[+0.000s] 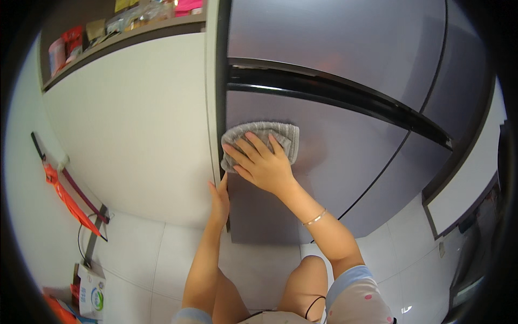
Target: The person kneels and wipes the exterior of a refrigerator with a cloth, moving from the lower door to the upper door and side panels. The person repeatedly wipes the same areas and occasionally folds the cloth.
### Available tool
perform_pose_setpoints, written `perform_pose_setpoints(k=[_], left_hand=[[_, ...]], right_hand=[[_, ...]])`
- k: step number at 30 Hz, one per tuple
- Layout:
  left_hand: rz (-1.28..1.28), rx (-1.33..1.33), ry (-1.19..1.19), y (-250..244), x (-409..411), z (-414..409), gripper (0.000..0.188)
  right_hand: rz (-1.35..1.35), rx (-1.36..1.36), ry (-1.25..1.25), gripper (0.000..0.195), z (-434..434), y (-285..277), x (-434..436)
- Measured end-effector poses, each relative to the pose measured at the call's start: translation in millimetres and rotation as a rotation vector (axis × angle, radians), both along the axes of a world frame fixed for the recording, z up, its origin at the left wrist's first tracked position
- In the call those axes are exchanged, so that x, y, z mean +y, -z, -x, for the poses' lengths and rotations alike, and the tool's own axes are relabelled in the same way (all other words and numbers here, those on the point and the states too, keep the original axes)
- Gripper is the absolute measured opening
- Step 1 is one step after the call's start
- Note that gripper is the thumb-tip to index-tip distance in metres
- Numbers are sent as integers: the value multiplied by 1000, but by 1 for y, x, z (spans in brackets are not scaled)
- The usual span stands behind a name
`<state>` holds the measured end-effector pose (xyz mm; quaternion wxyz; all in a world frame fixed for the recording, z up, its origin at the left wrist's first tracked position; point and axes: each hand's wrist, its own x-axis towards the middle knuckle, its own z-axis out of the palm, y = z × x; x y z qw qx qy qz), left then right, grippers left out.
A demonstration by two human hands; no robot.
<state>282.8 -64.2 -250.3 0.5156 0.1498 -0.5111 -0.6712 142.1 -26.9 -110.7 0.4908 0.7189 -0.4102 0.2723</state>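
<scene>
My right hand (263, 162) presses a folded grey towel (289, 133) flat against the grey lower door (348, 150) of a refrigerator, fingers spread over the cloth. The towel lies at the door's left edge, below the black handle recess (299, 85). My left hand (219, 202) rests lower down, at the narrow gap between the refrigerator and the white cabinet panel (137, 129). Its thumb and a finger point upward, apart from each other. The other left fingers are hidden, and no object shows in that hand.
A shelf (121, 36) with packets and bags sits above the white panel. At left, a folded red umbrella (66, 198) leans by the wall. A white box (92, 293) stands on the tiled floor (178, 247). My bent knees are close below the refrigerator door.
</scene>
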Motion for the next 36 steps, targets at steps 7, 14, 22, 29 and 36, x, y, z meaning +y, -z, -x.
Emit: perform_pose_setpoints(k=[7, 14, 22, 29, 36], left_hand=[[132, -203, -375, -15, 19, 6, 71], [162, -288, -557, 12, 10, 21, 67], [190, -344, -634, 28, -2, 15, 62], [122, -253, -492, 15, 1, 13, 69], [148, -321, -564, 13, 6, 19, 69]], right_hand=[[358, -581, 355, 55, 114, -43, 52], [541, -890, 472, 53, 136, -35, 55], [215, -410, 175, 61, 39, -47, 24], [285, -548, 303, 56, 117, -26, 56], [513, -885, 361, 56, 191, -22, 82]])
